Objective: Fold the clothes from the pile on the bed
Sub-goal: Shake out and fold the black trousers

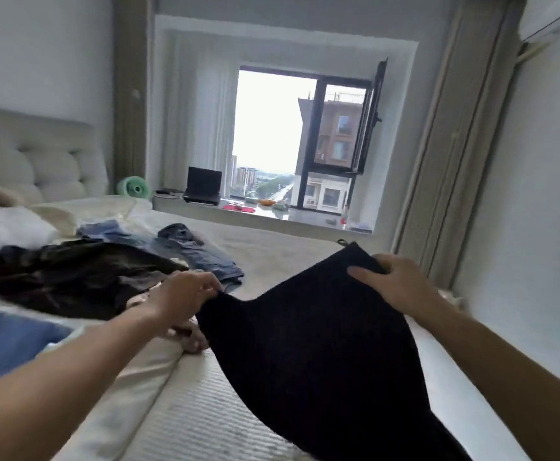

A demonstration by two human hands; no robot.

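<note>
Cream quilting covers the bed (272,251) that runs under and beyond our two grips, the biggest thing before us. Next in size is the black garment (318,354), which we hold up over the near edge of the bed: its top edge is stretched between our hands and the rest hangs down from them toward us. To the left of our left grip, lying on the bed, sprawls the dark pile (72,277), with jeans (202,254) just beyond it and a white pillow (2,231) farther left. Straight ahead, well beyond both grips, stands the window (302,138), with a laptop (203,188) on the sill below it and a green fan (134,188) to the laptop's left. A blue cloth (9,341) lies below and left of our left forearm. Our right hand (401,284) clasps the garment's upper right corner, thumb laid across the front of the cloth and fingers curled behind it. Our left hand (185,294) pinches the garment's upper left corner between its fingertips. A small metal ring (342,241) shows just above the corner in our right grip.
</note>
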